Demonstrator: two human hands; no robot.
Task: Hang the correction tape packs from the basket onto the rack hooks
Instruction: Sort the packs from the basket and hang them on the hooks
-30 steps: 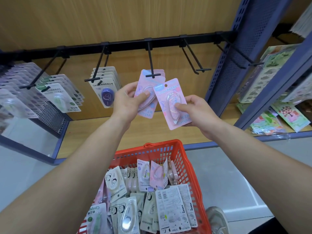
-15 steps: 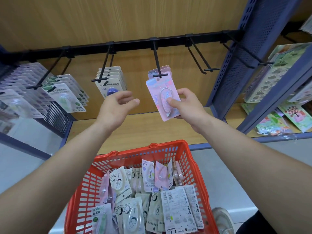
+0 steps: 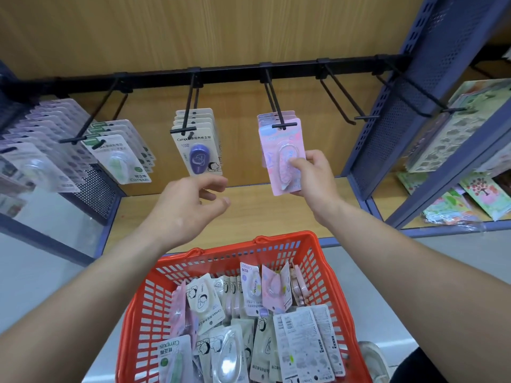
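Head camera: pink pack at the centre-right hook

The right hand [image 3: 312,178] pinches the lower right edge of a pink correction tape pack [image 3: 278,164], thumb on the blister. The pack's top edge meets the tip of a hook [image 3: 279,121] that already carries other pink packs; whether its hole is threaded is unclear. At frame centre the left hand [image 3: 185,211] hovers with fingers loosely curled, holding nothing, just below the purple packs [image 3: 197,153]. The red basket [image 3: 276,241] fills bottom centre, full of packs. A bare hook [image 3: 343,99] hangs toward the upper right, open air around it.
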